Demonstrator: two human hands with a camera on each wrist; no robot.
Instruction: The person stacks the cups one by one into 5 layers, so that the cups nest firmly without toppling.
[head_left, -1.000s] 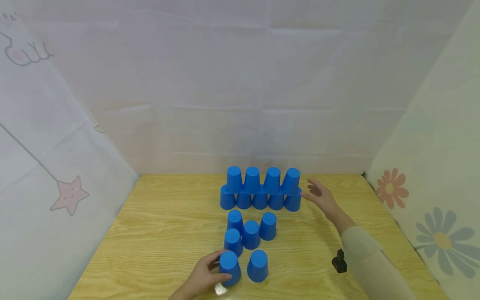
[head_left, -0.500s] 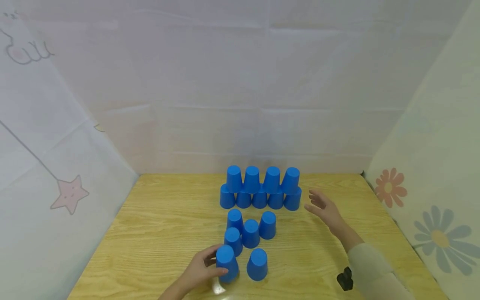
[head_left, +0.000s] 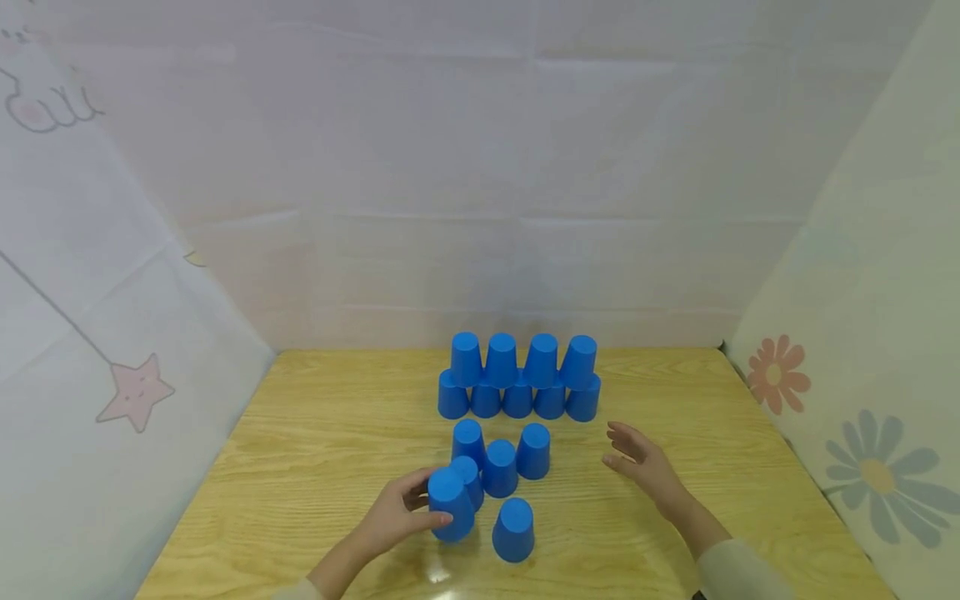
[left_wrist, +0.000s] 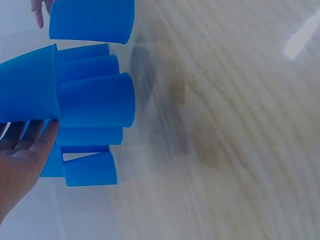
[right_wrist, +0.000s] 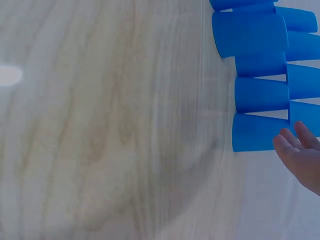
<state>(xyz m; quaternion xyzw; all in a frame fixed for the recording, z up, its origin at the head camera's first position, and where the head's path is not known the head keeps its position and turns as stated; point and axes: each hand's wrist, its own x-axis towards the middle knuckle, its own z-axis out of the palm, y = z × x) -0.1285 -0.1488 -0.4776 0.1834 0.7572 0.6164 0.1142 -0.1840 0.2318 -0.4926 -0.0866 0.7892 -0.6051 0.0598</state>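
Note:
My left hand [head_left: 397,512] grips an upside-down blue plastic cup [head_left: 450,504] from its left side, thumb across the front. In the left wrist view the held cup [left_wrist: 27,85] has its rim raised above the table, and fingers [left_wrist: 37,137] lie along its wall. Just behind it stands another upturned cup [head_left: 468,477], partly covered by it in the head view. To the right is a lone cup [head_left: 513,531]. My right hand [head_left: 645,467] hovers over the table's right side with relaxed fingers, holding nothing, apart from the cups.
At the back, upturned cups stand in two tiers: a bottom row [head_left: 517,402] with four cups [head_left: 542,361] bridging its gaps. Several single cups [head_left: 500,469] stand between this wall and my left hand. The wooden table [head_left: 330,433] ends at cloth-covered walls [head_left: 495,250].
My left hand has lifted its cup off the table and carried it slightly left and away from me. My right hand has drawn back from the tiered cups, toward me.

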